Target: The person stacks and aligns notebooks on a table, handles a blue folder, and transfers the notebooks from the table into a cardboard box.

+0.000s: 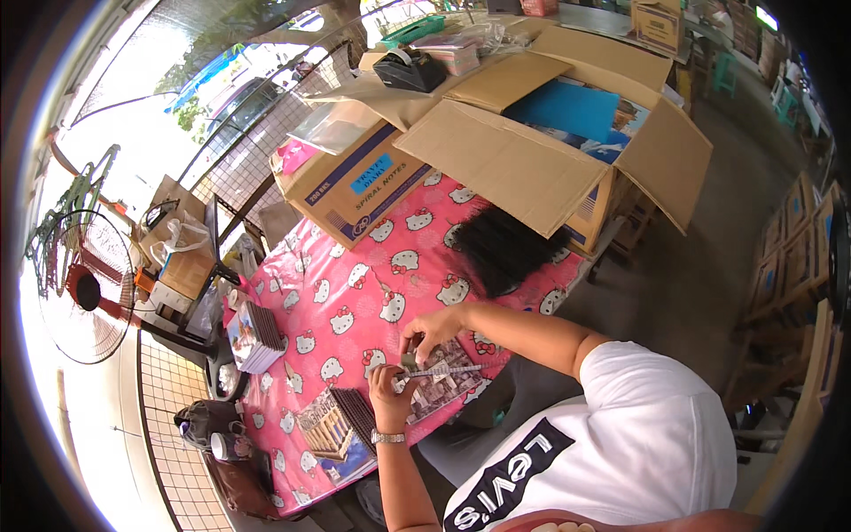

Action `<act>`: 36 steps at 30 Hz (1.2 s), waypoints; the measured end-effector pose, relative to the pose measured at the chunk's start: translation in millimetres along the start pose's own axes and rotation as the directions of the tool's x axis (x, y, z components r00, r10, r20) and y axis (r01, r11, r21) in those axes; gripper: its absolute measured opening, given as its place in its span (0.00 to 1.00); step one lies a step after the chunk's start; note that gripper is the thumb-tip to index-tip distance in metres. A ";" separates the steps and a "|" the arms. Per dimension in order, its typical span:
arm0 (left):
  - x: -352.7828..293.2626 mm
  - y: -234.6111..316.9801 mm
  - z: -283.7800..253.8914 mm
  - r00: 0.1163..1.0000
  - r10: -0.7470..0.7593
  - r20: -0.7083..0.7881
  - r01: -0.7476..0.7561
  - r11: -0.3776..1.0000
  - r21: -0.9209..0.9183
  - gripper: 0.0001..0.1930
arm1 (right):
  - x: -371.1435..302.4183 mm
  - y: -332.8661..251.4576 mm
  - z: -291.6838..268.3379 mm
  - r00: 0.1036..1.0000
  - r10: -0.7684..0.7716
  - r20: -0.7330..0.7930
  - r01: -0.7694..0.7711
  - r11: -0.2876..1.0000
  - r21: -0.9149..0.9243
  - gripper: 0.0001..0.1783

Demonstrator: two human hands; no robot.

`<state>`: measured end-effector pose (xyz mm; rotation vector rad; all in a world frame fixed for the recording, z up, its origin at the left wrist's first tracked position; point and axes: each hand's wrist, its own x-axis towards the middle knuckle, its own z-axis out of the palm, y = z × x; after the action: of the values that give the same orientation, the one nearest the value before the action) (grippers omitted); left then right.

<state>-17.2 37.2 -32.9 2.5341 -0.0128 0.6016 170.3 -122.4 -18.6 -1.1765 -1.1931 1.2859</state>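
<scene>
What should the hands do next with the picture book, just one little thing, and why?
Perhaps the left hand should press the book flat while the right hand straightens the thin pale strip. Both hands are close together near the strip's left end, and the strip lies across the book's picture cover. It's too small to tell whether it's fastened.

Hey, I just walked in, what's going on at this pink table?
A person in a white T-shirt has the left hand and right hand at a flat, grey, picture-covered booklet on the pink cartoon-cat tablecloth. A thin, pale strip crosses it; what exactly the fingers grip is unclear. A picture-covered booklet stack sits beside the left hand, and a black, bristly bundle lies farther back.
</scene>
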 end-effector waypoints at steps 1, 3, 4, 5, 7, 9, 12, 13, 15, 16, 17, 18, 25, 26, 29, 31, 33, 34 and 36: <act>-0.3 2.6 -6.6 1.000 0.005 -0.020 -0.004 1.000 0.015 0.21 | -0.9 1.9 2.5 0.996 -0.072 0.054 0.058 0.969 0.238 0.32; -2.2 -10.7 -4.6 0.997 -0.078 -0.025 0.076 0.994 -0.083 0.21 | 4.7 9.2 3.5 0.980 -0.165 0.116 0.095 0.885 0.456 0.31; -1.1 -10.9 -3.3 0.993 -0.119 -0.020 0.115 0.984 -0.134 0.21 | 9.1 9.6 0.5 0.993 -0.079 0.092 0.058 0.976 0.212 0.30; -1.0 -10.0 -1.7 0.992 -0.129 0.012 0.129 0.976 -0.175 0.21 | 12.2 9.5 -4.3 0.999 -0.001 0.046 0.003 0.999 -0.044 0.30; -2.1 -7.8 -3.4 0.981 -0.189 0.050 0.196 0.955 -0.223 0.20 | 12.9 1.4 -2.7 0.999 0.048 0.007 -0.048 0.996 0.072 0.26; -3.4 -9.7 -3.4 0.987 -0.158 0.037 0.162 0.960 -0.227 0.19 | 14.3 -5.4 5.1 0.991 -0.049 0.125 0.017 0.969 0.246 0.25; -4.2 -11.2 -4.9 0.985 -0.162 0.051 0.169 0.958 -0.230 0.18 | 15.7 -12.1 6.3 0.997 0.025 0.074 -0.030 0.997 0.070 0.26; -2.1 -8.3 -3.8 0.989 -0.141 0.038 0.146 0.954 -0.263 0.18 | 13.7 -9.7 4.6 0.998 -0.024 0.050 0.018 0.993 0.120 0.27; 1.8 -3.6 -2.5 0.990 -0.131 0.040 0.137 0.960 -0.243 0.18 | 9.9 -4.2 3.7 0.995 -0.080 0.057 0.068 0.980 0.185 0.28; 2.9 -0.7 -0.7 0.991 -0.129 0.044 0.136 0.962 -0.237 0.18 | 9.0 -2.0 2.4 0.992 -0.088 0.093 0.068 0.978 0.198 0.28; 3.5 2.2 0.5 0.986 -0.156 0.065 0.167 0.959 -0.227 0.18 | 10.8 -0.8 -1.1 0.999 -0.023 0.043 0.024 0.999 -0.026 0.28; 2.6 -1.5 -1.3 0.990 -0.137 0.041 0.143 0.962 -0.231 0.18 | 17.6 -4.7 -2.1 1.000 0.016 -0.006 -0.017 0.968 -0.252 0.28; -11.4 -15.1 0.8 0.973 -0.230 -0.035 0.214 0.942 -0.258 0.16 | 35.6 32.4 -20.6 0.980 0.103 -0.171 -0.162 0.911 -0.380 0.26; -5.3 -12.8 5.6 0.968 -0.238 -0.075 0.207 0.935 -0.289 0.15 | 31.9 50.9 -43.0 0.929 0.094 -0.358 -0.300 0.757 -0.580 0.26; 3.7 2.0 21.1 0.938 -0.303 -0.168 0.224 0.900 -0.373 0.10 | -13.0 106.7 -84.2 0.754 -0.330 -0.568 -0.217 0.691 -0.689 0.23; -18.8 -3.4 17.8 0.856 -0.457 -0.240 0.254 0.778 -0.575 0.10 | -14.0 117.3 -57.6 0.542 -0.483 -0.688 -0.076 0.787 -0.612 0.21; -52.9 -15.2 5.5 0.793 -0.539 -0.285 0.298 0.750 -0.590 0.13 | -21.2 109.9 -16.2 0.461 -0.438 -0.772 -0.095 0.840 -0.534 0.20; -54.7 0.7 3.5 0.757 -0.579 -0.303 0.298 0.719 -0.628 0.13 | -38.8 114.4 9.4 0.490 -0.341 -0.802 -0.186 0.858 -0.479 0.20; -59.1 2.9 8.4 0.751 -0.608 -0.258 0.352 0.699 -0.623 0.13 | -71.1 122.1 65.0 0.579 -0.315 -0.752 -0.569 0.504 -0.650 0.24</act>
<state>-67.4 24.0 -62.7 1.6821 0.5799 0.8026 103.2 -200.1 -135.4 -2.3362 -0.9565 -0.0656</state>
